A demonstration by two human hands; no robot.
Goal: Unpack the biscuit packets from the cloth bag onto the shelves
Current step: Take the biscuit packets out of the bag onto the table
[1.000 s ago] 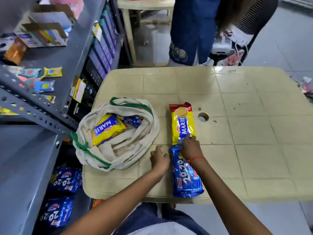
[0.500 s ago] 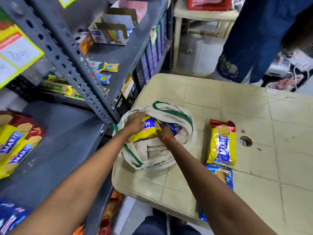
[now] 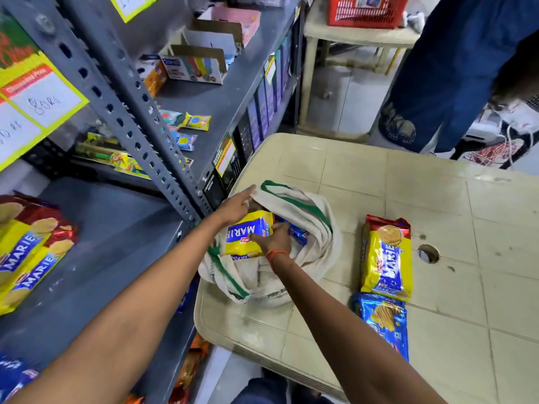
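Observation:
The cream cloth bag [image 3: 316, 225] with green handles lies open on the beige table [image 3: 437, 199], next to the grey shelf [image 3: 116, 243]. A yellow Marie packet [image 3: 248, 237] and a blue packet [image 3: 300, 235] are inside it. My left hand [image 3: 236, 207] pinches the bag's far rim. My right hand [image 3: 275, 237] grips the yellow packet's right edge inside the bag. To the right of the bag, another Marie packet [image 3: 386, 258] and a blue 20-20 packet [image 3: 382, 319] lie on the table. Marie packets [image 3: 26, 252] sit on the shelf at left.
A slotted upright post [image 3: 137, 135] stands between shelf and bag. The upper shelf holds cartons [image 3: 192, 65] and small sachets. A person in blue trousers [image 3: 437, 83] stands beyond the table, beside a stool with a red basket [image 3: 367, 10]. The table has a round hole [image 3: 428, 253].
Both hands left the blue packet on the table and went to the bag. My left hand slid from the yellow packet to the rim; my right hand closed on the packet.

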